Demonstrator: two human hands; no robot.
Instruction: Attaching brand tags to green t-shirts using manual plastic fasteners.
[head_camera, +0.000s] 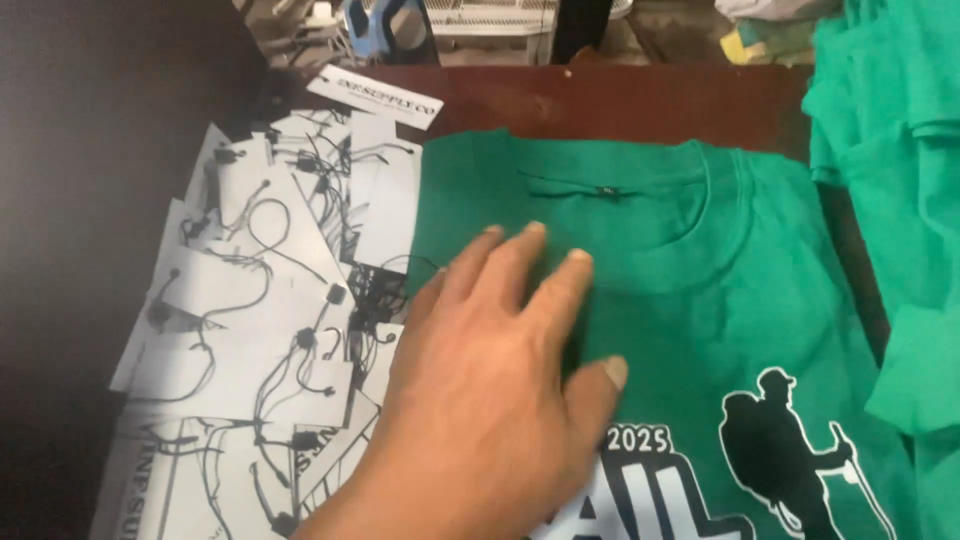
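We're pressing our left hand (490, 390), fingers spread, flat on the green shirt (690, 290); sliding sideways risks scattering the hang tags (260, 310) alongside.

1. Left approach: obstructed by a spread of white hang tags (250, 320) with black strings.
2. Right approach: obstructed by stacked green shirts (890, 130).
3. Far edge: bare strip of wooden table (620, 100) passable.
4. Green T-shirt (690, 270) collar area: unobstructed from above.
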